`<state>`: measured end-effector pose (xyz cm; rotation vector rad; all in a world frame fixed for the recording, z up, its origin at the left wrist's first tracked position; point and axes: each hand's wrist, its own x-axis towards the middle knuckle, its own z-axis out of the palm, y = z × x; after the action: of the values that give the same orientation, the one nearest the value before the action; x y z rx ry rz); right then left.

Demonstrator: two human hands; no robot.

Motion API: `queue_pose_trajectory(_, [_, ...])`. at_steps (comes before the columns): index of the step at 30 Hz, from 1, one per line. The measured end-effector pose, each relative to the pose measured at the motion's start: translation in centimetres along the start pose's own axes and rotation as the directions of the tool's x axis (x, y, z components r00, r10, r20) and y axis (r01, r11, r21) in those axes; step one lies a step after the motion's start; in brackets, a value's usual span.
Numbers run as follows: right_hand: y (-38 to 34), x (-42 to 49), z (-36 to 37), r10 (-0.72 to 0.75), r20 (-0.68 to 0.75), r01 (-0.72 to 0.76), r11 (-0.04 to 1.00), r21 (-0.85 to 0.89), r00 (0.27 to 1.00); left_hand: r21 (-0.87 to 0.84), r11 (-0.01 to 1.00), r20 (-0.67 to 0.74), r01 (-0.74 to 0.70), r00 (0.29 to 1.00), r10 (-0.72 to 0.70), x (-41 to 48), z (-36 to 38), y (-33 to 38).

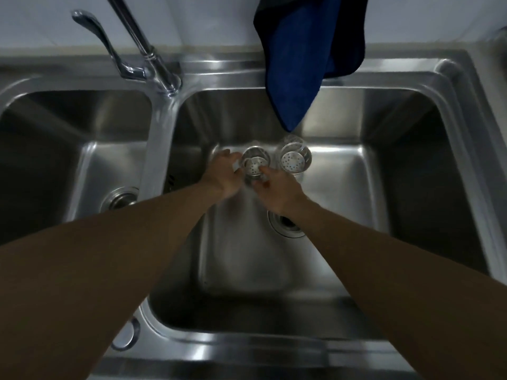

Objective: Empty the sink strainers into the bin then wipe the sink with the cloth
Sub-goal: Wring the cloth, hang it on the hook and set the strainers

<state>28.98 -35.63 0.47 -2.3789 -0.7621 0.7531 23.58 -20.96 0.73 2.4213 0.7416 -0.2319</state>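
Observation:
Two round perforated metal strainers lie at the back of the right sink basin (343,187). My left hand (223,171) and my right hand (277,187) both grip the left strainer (255,161) from either side. The second strainer (295,159) rests just to its right, untouched, its holed bottom facing me. A dark blue cloth (304,64) hangs over the back rim of the sink, its tip dangling just above the strainers. The right drain hole (288,224) stands open under my right wrist.
The left basin (68,138) has its own open drain (120,200). A chrome tap with a lever (142,50) rises from the divider between the basins. A round cap (126,335) sits on the front rim. No bin is in view.

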Motion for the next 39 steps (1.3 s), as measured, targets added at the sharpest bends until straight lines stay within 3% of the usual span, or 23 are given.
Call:
queue_pose_trajectory(6, [1.1,0.6,0.7,0.011,-0.098,-0.012,1.000,-0.015,0.995,-0.181,0.972,0.019,0.152,0.988,-0.151,0.8,2.3,-0.2])
queue_pose_trajectory(10, [1.8,0.0,0.7,0.103,-0.105,-0.102,0.995,0.015,0.989,-0.262,0.938,-0.073,0.228,0.964,-0.255,-0.5,3.1,-0.5])
queue_pose_trajectory(12, [2.0,-0.6,0.7,0.146,-0.095,-0.144,0.989,0.027,0.985,-0.296,0.917,-0.027,0.266,0.958,-0.287,-1.4,3.4,-0.6])
queue_pose_trajectory(15, [2.1,-1.8,0.7,0.224,-0.078,-0.217,0.973,0.084,0.972,-0.294,0.906,0.054,0.304,0.952,-0.302,-2.7,3.6,-0.7])
queue_pose_trajectory(19, [1.7,-3.2,-0.3,0.308,-0.090,-0.286,0.938,0.197,0.947,-0.289,0.921,0.046,0.260,0.965,-0.258,-3.9,2.4,0.0])
queue_pose_trajectory(24, [-1.4,-4.7,-3.2,0.211,-0.134,-0.187,0.967,0.170,0.968,-0.329,0.917,-0.027,0.226,0.968,-0.248,-5.6,-1.3,1.5])
queue_pose_trajectory(28, [-5.0,-5.4,-5.1,0.177,-0.162,-0.125,0.950,0.287,0.971,-0.373,0.910,-0.094,0.179,0.969,-0.229,-7.2,-5.5,2.3])
queue_pose_trajectory(32, [-9.1,-5.4,-6.4,0.079,-0.210,-0.015,0.956,0.291,0.974,-0.410,0.907,-0.214,0.098,0.956,-0.200,-8.8,-10.0,2.1])
queue_pose_trajectory(39, [-16.8,-2.9,-5.9,-0.081,-0.201,0.142,0.939,0.314,0.976,-0.511,0.855,-0.316,0.092,0.905,-0.287,-12.5,-16.7,-1.8])
